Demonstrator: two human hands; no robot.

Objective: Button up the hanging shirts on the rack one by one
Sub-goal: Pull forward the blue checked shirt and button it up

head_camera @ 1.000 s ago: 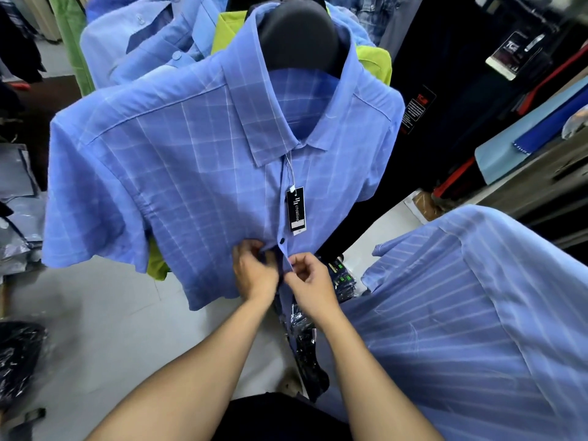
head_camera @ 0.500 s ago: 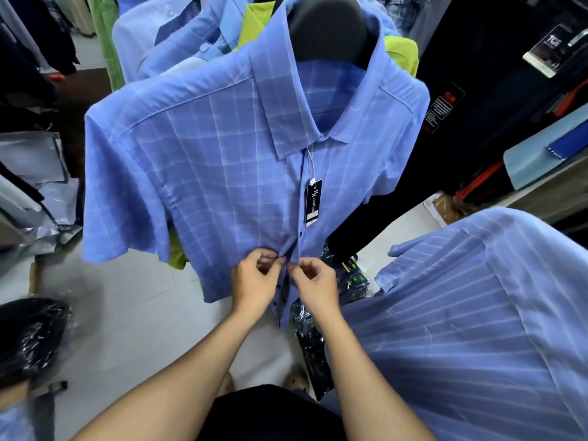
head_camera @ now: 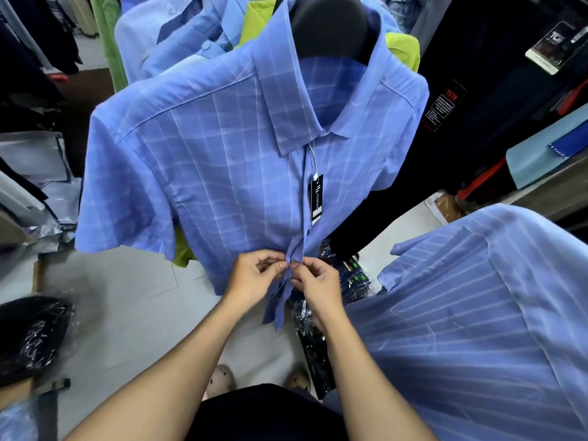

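Pale grey floor (head_camera: pixel 133 300), dark clothing rack (head_camera: pixel 496 100) at right, plastic-wrapped dark bundles (head_camera: pixel 31 342) at left.

The hanging shirt (head_camera: pixel 222 173) is blue with a pale windowpane check. Its tag (head_camera: pixel 317 198) is black with white lettering. The adjacent shirt (head_camera: pixel 477 313) is lighter blue with white stripes; the garment (head_camera: pixel 402 49) behind is lime green.

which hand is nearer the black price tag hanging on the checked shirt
Right. The right hand pinches the shirt's front edge almost straight below the tag; the left hand pinches the checked shirt further to the tag's left, also below.
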